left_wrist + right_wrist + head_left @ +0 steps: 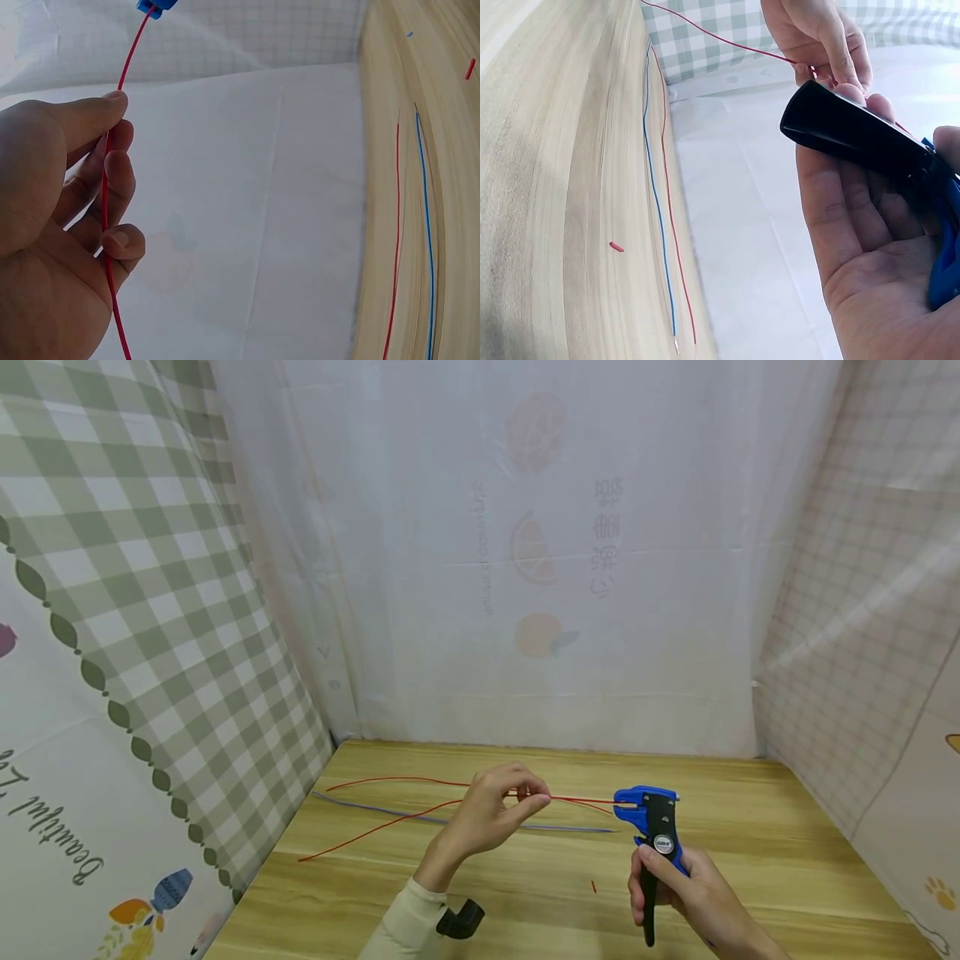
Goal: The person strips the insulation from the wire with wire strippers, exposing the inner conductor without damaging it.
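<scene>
My left hand (491, 810) pinches a red wire (577, 799) between thumb and fingertips, above the table. In the left wrist view the same red wire (106, 195) runs down across the palm. Its far end reaches into the blue jaws of a wire stripper (662, 814); how deep it sits is hard to tell. My right hand (701, 889) holds the stripper upright by its handles, and the black handle (855, 127) points toward the right wrist camera. Behind the left hand, a blue wire (360, 804) and a second red wire (397, 202) lie on the table.
A short red piece (594, 887) lies on the wooden table (540, 893), left of the stripper. A tiny blue piece (409, 34) shows in the left wrist view. Hanging cloths enclose the table: a white one (420, 610) behind, a green checked one (165, 577) at left.
</scene>
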The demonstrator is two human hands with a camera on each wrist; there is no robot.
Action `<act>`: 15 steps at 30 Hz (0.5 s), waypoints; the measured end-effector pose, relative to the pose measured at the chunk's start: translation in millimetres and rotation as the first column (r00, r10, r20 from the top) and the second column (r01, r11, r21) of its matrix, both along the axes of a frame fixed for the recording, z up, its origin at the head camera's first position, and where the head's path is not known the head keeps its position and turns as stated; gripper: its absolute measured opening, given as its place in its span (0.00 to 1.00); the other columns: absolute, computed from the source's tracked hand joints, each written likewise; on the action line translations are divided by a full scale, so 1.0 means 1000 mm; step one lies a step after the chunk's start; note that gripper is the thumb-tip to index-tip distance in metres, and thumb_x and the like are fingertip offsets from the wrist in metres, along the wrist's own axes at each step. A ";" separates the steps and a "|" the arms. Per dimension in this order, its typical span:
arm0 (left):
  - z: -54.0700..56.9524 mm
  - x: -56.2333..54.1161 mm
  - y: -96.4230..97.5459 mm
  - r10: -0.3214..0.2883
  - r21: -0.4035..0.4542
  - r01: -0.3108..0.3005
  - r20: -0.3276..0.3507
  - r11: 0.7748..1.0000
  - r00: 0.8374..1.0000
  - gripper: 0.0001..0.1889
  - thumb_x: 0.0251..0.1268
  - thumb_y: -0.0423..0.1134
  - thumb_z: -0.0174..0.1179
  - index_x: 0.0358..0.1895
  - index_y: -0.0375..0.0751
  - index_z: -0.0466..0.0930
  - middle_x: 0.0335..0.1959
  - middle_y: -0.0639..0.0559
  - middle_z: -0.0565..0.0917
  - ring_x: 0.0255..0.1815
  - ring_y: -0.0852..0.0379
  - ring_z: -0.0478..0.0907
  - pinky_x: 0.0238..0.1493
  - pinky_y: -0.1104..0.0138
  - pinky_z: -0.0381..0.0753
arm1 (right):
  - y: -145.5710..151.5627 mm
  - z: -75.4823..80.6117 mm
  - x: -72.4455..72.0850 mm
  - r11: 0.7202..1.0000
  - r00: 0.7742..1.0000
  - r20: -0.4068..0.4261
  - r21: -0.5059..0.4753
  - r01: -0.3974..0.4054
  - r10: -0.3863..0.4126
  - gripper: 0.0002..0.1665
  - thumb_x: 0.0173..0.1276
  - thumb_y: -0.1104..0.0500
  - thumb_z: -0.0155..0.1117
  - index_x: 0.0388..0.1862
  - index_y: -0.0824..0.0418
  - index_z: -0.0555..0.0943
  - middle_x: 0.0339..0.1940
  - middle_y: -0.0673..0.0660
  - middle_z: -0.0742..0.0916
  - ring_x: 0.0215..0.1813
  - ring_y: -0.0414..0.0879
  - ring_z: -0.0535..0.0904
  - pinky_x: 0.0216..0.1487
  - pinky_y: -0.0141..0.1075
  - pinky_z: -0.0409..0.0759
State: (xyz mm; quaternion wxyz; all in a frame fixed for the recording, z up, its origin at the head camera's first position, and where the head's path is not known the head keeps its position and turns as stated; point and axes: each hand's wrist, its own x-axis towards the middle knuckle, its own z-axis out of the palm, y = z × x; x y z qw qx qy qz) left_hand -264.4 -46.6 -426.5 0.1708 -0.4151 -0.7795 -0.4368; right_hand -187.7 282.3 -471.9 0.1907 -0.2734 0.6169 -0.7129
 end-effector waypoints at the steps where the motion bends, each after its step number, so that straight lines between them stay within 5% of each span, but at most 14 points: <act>1: 0.000 0.000 0.000 -0.002 0.003 0.002 -0.002 1.000 1.000 0.04 0.80 0.34 0.72 0.42 0.40 0.93 0.39 0.50 0.92 0.38 0.68 0.78 0.41 0.75 0.78 | 0.000 0.000 0.000 1.000 1.000 -0.003 -0.001 0.000 0.000 0.27 0.98 0.62 0.31 0.56 0.62 0.82 0.42 0.50 0.92 0.43 0.45 0.93 0.53 0.49 0.94; 15: 0.002 0.002 -0.002 0.006 -0.021 -0.005 0.041 1.000 0.999 0.04 0.80 0.36 0.72 0.42 0.42 0.93 0.39 0.52 0.92 0.39 0.71 0.76 0.42 0.77 0.74 | 0.001 -0.001 0.000 1.000 1.000 -0.012 0.006 0.010 -0.010 0.27 0.98 0.62 0.30 0.55 0.62 0.82 0.41 0.50 0.92 0.41 0.46 0.93 0.51 0.49 0.94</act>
